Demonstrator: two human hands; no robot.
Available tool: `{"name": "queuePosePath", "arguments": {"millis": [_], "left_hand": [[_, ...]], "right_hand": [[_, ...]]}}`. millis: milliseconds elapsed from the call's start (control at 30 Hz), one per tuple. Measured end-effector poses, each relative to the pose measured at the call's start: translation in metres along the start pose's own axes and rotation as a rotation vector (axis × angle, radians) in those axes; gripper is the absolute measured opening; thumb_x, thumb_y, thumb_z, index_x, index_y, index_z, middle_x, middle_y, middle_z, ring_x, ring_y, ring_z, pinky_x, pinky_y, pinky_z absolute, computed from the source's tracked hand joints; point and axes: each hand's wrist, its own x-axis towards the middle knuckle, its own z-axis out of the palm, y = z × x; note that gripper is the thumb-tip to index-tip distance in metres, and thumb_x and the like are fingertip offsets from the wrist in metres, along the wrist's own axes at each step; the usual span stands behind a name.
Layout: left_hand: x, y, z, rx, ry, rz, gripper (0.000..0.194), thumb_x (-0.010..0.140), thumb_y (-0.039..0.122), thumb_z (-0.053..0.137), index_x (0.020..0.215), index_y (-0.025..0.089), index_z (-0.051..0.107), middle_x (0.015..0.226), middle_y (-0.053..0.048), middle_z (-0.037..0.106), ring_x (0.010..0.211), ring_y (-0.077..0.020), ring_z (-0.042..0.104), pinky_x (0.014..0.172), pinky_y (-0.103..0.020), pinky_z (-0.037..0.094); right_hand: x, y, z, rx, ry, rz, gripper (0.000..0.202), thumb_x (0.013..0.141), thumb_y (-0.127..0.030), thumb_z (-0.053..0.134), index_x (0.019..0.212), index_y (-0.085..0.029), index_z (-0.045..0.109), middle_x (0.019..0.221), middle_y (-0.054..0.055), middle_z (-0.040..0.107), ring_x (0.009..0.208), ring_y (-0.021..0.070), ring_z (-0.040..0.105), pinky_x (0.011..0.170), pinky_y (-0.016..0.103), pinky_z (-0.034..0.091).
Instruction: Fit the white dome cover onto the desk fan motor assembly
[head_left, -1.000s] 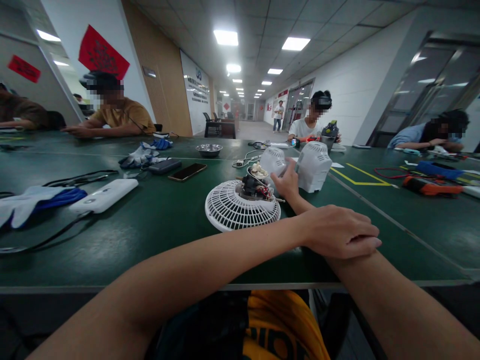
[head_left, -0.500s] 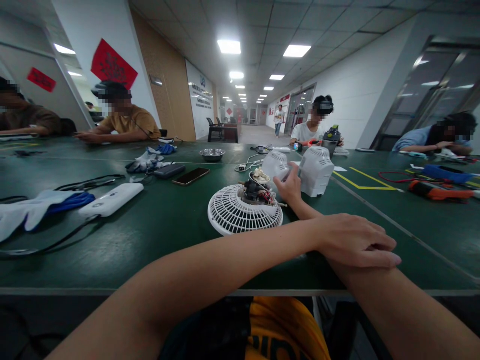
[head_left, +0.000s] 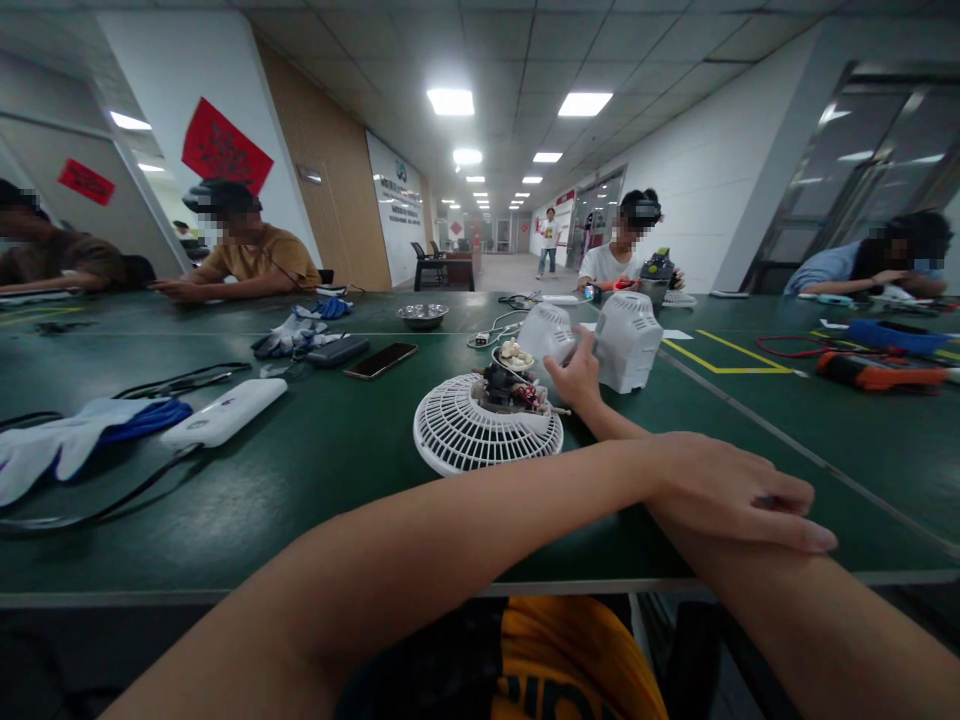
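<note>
My left arm crosses over my right one, and my left hand [head_left: 731,495] rests on the right forearm with its fingers slightly apart, holding nothing. Farther forward, my right hand [head_left: 577,375] has its thumb and fingers at the side of a small white plastic housing [head_left: 546,332], gripping it. A taller white housing [head_left: 628,342] stands just right of that hand. Left of it lies a round white fan grille [head_left: 457,425], with a dark motor and wires [head_left: 514,388] on top. The far side of the small housing is partly hidden.
A phone [head_left: 381,360], a metal bowl [head_left: 423,316], a white power bank [head_left: 225,412] and gloves [head_left: 67,440] lie on the green table [head_left: 337,490]. An orange tool [head_left: 877,372] is at the right. Several people sit around the table; one person stands far back.
My left hand has shifted slightly right along my right forearm. The right hand stays at the small housing. The camera view has moved a little, and the distant person has changed pose.
</note>
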Motion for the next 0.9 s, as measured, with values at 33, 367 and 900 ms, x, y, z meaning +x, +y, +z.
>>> {"name": "queuePosePath", "arguments": {"millis": [33, 367, 900], "left_hand": [[-0.001, -0.007, -0.001, 0.009, -0.016, -0.015, 0.037, 0.095, 0.058, 0.044, 0.084, 0.025, 0.057, 0.101, -0.009, 0.069, 0.097, -0.0263, 0.065, 0.084, -0.040, 0.046], [0.003, 0.016, 0.007, 0.184, 0.017, -0.035, 0.032, 0.100, 0.050, 0.037, 0.089, 0.024, 0.053, 0.116, -0.010, 0.068, 0.103, -0.0277, 0.063, 0.085, -0.045, 0.046], [0.003, 0.014, 0.005, 0.140, -0.060, -0.145, 0.049, 0.097, 0.064, 0.024, 0.094, 0.025, 0.054, 0.125, -0.009, 0.064, 0.111, -0.0309, 0.058, 0.086, -0.046, 0.040]], "right_hand": [[0.000, 0.001, 0.000, 0.003, 0.005, 0.004, 0.068, 0.077, -0.043, 0.063, 0.137, -0.022, 0.038, 0.097, 0.010, 0.064, 0.084, 0.0322, 0.061, 0.089, 0.054, 0.047], [0.000, 0.001, 0.001, 0.015, 0.003, 0.004, 0.066, 0.077, -0.042, 0.063, 0.135, -0.023, 0.038, 0.097, 0.009, 0.065, 0.086, 0.0332, 0.062, 0.089, 0.054, 0.047], [0.002, 0.002, 0.003, -0.057, 0.036, 0.016, 0.066, 0.076, -0.038, 0.062, 0.134, -0.019, 0.037, 0.093, 0.009, 0.062, 0.081, 0.0294, 0.060, 0.083, 0.049, 0.050]]}}
